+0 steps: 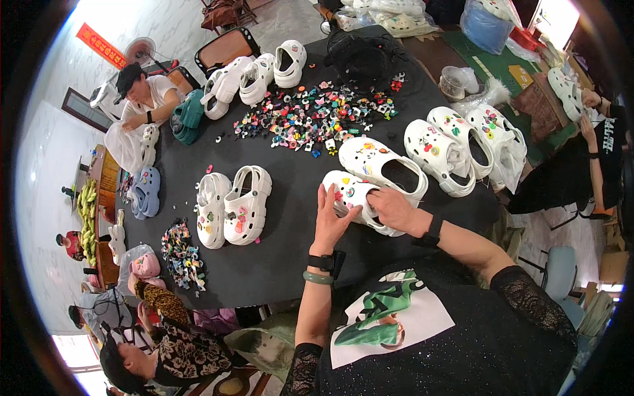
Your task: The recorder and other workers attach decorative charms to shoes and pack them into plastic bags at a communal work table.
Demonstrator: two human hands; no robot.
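A white clog [343,185] with colourful charms on its upper lies on the black table in front of me. My left hand [332,221] grips its toe side, the thumb and fingers spread across the upper. Curled over the rim of the foot opening, my right hand [398,210] holds the same clog, its fingertips hidden inside. Just beyond it sits another white clog [370,157] with charms on it, touching or nearly touching the first.
Loose charms [314,119] lie in a wide pile farther up the table. White clogs [244,208] stand to the left, and decorated clogs [429,146] to the right. Co-workers handle clogs at the left and right edges. A black bag [360,59] sits at the far end.
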